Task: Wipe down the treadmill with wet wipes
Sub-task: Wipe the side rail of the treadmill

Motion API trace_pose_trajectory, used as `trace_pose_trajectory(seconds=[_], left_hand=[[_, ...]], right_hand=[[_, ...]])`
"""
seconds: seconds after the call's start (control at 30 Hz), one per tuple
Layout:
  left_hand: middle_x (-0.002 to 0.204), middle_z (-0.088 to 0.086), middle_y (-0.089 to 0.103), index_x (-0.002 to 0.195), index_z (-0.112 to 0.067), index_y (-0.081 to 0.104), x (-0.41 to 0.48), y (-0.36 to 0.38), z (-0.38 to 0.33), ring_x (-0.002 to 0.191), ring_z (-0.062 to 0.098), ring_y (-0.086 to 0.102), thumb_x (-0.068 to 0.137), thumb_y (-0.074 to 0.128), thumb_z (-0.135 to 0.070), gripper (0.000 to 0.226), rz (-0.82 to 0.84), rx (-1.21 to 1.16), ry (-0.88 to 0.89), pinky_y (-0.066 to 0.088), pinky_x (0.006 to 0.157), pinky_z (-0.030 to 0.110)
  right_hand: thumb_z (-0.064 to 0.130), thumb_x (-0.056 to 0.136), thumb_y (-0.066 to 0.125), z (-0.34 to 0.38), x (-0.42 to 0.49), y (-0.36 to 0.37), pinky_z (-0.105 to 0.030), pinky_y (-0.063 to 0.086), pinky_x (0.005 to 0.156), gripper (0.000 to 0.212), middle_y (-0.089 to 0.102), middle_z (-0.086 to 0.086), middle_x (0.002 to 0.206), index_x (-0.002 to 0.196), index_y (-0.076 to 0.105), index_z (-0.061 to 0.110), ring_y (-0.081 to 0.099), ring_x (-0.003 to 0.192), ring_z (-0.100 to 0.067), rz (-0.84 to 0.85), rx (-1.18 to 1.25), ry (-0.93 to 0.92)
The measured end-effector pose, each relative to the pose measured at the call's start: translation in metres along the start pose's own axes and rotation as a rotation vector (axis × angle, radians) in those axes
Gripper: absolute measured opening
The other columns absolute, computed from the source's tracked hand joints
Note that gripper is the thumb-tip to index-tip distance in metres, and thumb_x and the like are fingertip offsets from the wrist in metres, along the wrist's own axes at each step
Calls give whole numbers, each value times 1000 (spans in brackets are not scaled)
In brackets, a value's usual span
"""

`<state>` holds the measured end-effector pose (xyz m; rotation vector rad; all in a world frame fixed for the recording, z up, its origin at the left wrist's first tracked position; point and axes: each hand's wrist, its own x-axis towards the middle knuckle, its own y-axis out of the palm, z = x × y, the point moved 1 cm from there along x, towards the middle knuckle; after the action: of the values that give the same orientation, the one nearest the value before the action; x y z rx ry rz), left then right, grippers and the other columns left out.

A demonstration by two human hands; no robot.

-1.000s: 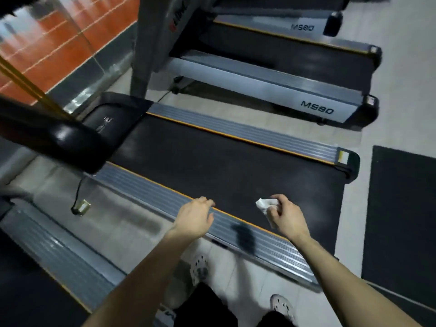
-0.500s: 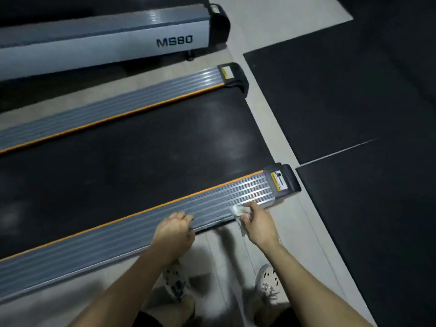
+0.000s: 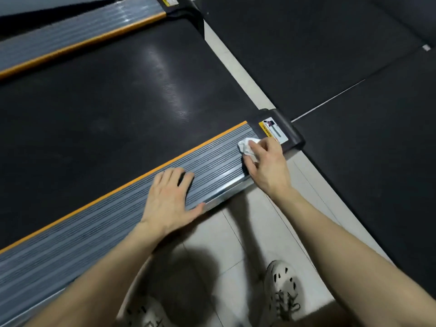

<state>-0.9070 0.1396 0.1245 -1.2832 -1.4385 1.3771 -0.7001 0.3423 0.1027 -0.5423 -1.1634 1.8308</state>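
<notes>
— What is nearest?

— A pair of pale shoes (image 3: 282, 293) on the tiled floor (image 3: 236, 232), just beside the treadmill (image 3: 165, 114). Both bare forearms reach forward from there.

— And the left hand (image 3: 169, 197)?

— It lies flat on the grey ribbed side rail (image 3: 94, 223), fingers straight and spread a little, holding nothing. The thumb runs along the rail's outer edge.

— The right hand (image 3: 266, 161)?

— A bit farther along the same rail. Its fingers are curled round a crumpled white wet wipe (image 3: 246, 146) and press it onto the ribs at the rail's rear end, touching the black end cap (image 3: 292, 138). A yellow and white warning label (image 3: 272, 131) sits on that cap, right next to the wipe.

— Beyond the hands?

— An orange strip (image 3: 141, 178) edges the rail, then comes the black belt (image 3: 106, 102), with a dull glare on it. Past the belt lies the far rail (image 3: 77, 29), grey with its own orange edge. To the right, dark rubber mats (image 3: 330, 55) cover the floor, with a pale seam between two of them.
</notes>
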Motion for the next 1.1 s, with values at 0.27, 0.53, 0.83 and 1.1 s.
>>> trace_pose_trajectory(seconds=[0.27,0.53,0.83,1.1], left_hand=[[132,10,60,130,-10,67,-2,31,13,119,33,56,82,70,-69,76,-231,-55,59,40,107,49],[131,8,62,127,-7,66,-2,29,16,122,29,57,83,70,-72,78,-288,-131,66,42,109,48],[156,2,44,149,-17,48,-17,-2,15,143,25,43,81,61,-81,94,-74,-120,80,33,122,45],[157,2,39,162,-38,31,-69,-40,47,143,27,40,64,76,-83,117,153,36,-222,41,113,44]], right_hand=[[30,105,59,81,-48,43,-45,52,78,24,50,-7,101,115,70,11,54,89,-26,115,119,-294],[15,91,60,11,0,-3,-39,49,78,29,52,-12,106,119,68,12,59,92,-35,-179,-87,152],[22,96,64,26,-4,-7,-46,55,93,37,53,-9,122,133,67,16,63,103,-34,-55,-84,123],[30,104,60,140,-82,49,-44,55,81,20,51,-4,108,115,71,18,59,90,-29,233,112,-394]])
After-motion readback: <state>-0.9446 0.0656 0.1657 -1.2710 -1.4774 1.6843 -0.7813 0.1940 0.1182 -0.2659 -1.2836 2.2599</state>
